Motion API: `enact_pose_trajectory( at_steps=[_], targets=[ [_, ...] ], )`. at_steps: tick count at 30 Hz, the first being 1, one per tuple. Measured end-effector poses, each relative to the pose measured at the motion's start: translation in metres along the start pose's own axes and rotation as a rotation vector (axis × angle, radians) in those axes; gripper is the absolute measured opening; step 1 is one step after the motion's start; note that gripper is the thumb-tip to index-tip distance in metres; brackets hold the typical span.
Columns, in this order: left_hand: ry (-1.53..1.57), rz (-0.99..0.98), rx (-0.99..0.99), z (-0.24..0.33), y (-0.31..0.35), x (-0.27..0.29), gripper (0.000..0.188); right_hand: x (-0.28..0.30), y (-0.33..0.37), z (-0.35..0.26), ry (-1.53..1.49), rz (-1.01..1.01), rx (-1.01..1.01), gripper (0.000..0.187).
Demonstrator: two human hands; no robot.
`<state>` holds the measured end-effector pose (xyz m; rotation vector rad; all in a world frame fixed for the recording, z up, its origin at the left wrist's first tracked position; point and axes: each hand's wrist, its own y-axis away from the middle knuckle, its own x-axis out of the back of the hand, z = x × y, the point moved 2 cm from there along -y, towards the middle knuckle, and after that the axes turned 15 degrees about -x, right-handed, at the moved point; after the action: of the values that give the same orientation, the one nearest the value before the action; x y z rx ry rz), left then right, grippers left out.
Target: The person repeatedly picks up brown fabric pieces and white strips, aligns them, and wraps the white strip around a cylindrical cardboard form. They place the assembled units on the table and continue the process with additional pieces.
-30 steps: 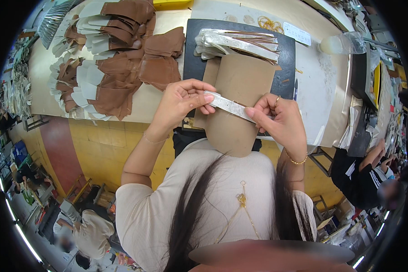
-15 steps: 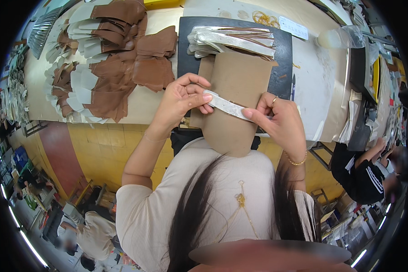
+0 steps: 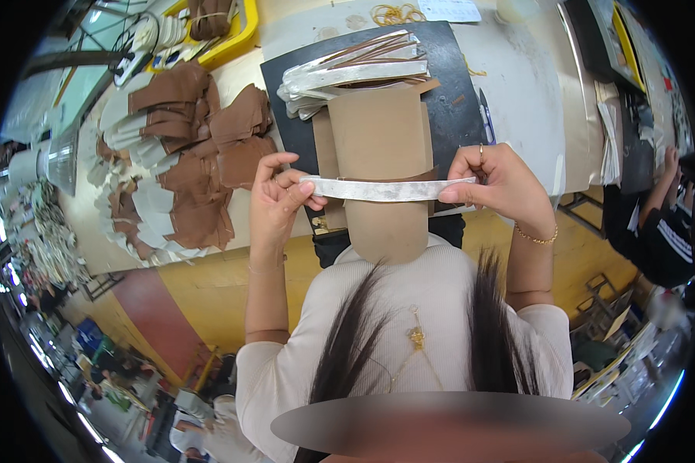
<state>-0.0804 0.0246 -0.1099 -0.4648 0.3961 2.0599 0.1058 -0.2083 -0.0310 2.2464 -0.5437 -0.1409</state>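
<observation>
A narrow strip (image 3: 378,190), whitish on its upper face with a brown edge, is stretched level between my two hands. My left hand (image 3: 279,193) pinches its left end between thumb and finger. The right end is pinched by my right hand (image 3: 496,181). Below the strip lies a tan rounded board (image 3: 386,139), its near end reaching over the table edge against my shirt. A bundle of similar white and brown strips (image 3: 355,69) rests just beyond it on a black mat (image 3: 459,85).
Stacks of brown and white leather-like pieces (image 3: 185,154) cover the table's left side. Behind them is a yellow tray (image 3: 247,23). A pen (image 3: 486,116) and a coil of yellow cord (image 3: 398,14) lie near the mat. Another person (image 3: 664,224) is at the far right.
My hands have moved apart, and the strip, slanted and curved before, is now straight and level across the board. My head view has shifted, bringing the yellow tray further into sight.
</observation>
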Motion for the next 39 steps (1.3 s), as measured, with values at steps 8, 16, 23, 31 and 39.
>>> enact_pose_trajectory(
  at_steps=[8,16,23,31,39],
  targets=[
    [0.015,0.043,0.074,-0.016,0.004,0.000,0.041,-0.001,-0.022,0.025,-0.172,-0.089,-0.022,0.031],
    [0.007,0.075,0.090,-0.023,0.004,-0.006,0.044,-0.005,-0.041,0.037,-0.196,-0.150,0.019,0.036],
    [0.031,0.063,0.107,-0.029,0.002,-0.010,0.045,-0.015,-0.064,0.055,-0.249,-0.225,-0.066,0.041],
    [0.092,0.014,0.080,-0.027,0.004,-0.015,0.043,-0.007,-0.070,0.061,-0.228,-0.165,-0.148,0.036],
    [0.161,0.206,-0.076,-0.010,0.028,-0.040,0.040,-0.022,0.004,-0.012,0.131,0.595,0.773,0.023]
  ],
)
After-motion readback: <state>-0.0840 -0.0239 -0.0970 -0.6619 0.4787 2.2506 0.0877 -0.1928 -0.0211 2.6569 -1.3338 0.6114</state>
